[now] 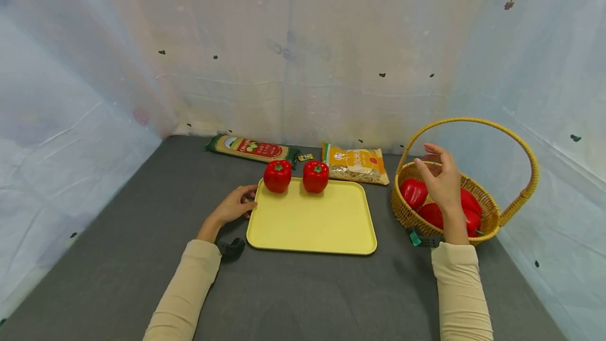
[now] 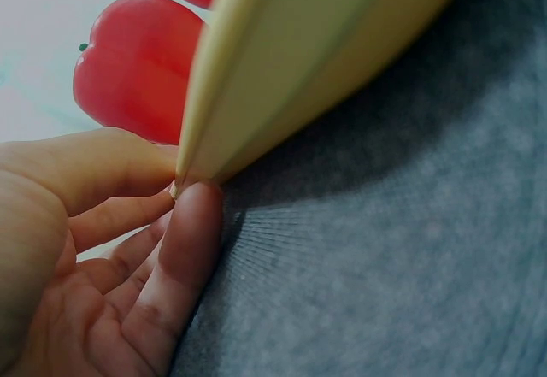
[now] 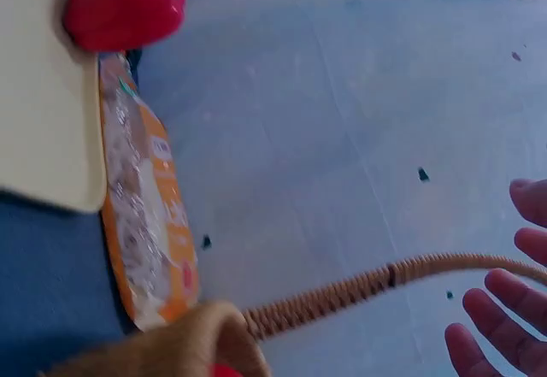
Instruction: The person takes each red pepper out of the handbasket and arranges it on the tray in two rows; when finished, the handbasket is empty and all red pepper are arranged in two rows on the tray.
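Note:
A yellow tray [image 1: 312,225] lies on the dark table, with two red bell peppers [image 1: 278,176] standing along its far edge. At the tray's left side, my left hand [image 1: 232,206] pinches the rim; the left wrist view shows the thumb and fingers meeting at the tray's edge [image 2: 291,61]. My right hand [image 1: 444,180] is held over a wicker basket [image 1: 401,213], below its tall handle, fingers spread and loosely bent with nothing between them. Several red bell peppers [image 1: 413,192] sit inside the basket, partly hidden behind the right hand and wrist.
Behind the tray lie a long green and red pasta packet [image 1: 255,148], a small dark packet [image 1: 305,157] and an orange noodle bag [image 1: 357,164]. The basket's arched handle [image 1: 473,120] rises high at the right. A pale curtain [image 1: 303,67] hangs round the table.

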A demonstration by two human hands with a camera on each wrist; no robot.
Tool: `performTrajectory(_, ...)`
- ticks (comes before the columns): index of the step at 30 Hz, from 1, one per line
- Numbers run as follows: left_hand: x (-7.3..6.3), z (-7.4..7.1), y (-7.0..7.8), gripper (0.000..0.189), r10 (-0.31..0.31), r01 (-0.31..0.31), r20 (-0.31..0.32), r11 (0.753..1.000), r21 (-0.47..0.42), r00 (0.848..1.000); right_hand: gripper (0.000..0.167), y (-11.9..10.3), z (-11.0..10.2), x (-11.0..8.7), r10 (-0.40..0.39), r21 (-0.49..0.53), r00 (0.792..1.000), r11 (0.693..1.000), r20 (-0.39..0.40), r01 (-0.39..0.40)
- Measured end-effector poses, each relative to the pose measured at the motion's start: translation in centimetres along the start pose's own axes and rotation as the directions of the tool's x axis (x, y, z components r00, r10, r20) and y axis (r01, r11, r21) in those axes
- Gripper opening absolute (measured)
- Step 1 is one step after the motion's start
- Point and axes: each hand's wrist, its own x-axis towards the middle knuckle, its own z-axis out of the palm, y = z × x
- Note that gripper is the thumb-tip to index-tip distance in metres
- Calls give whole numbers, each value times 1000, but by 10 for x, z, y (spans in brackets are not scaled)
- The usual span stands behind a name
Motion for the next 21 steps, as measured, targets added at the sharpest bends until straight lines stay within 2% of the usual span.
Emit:
performTrajectory(5,-3,0,7,55,-3,3,3,1000,5,1000,38,9,-23,6,82,-98,997,992,4,-81)
performTrajectory(7,-7,-1,15,55,7,-7,6,1000,1,1000,38,21,-31,9,113,-139,994,984,-8,-113)
performTrajectory(12,-17,-2,37,54,14,-14,17,1000,-6,1000,39,62,-49,15,164,-148,986,975,-33,-168)
performTrajectory(21,-19,-2,40,53,21,-20,20,1000,-15,1000,38,92,-71,7,237,-223,969,943,-68,-247)
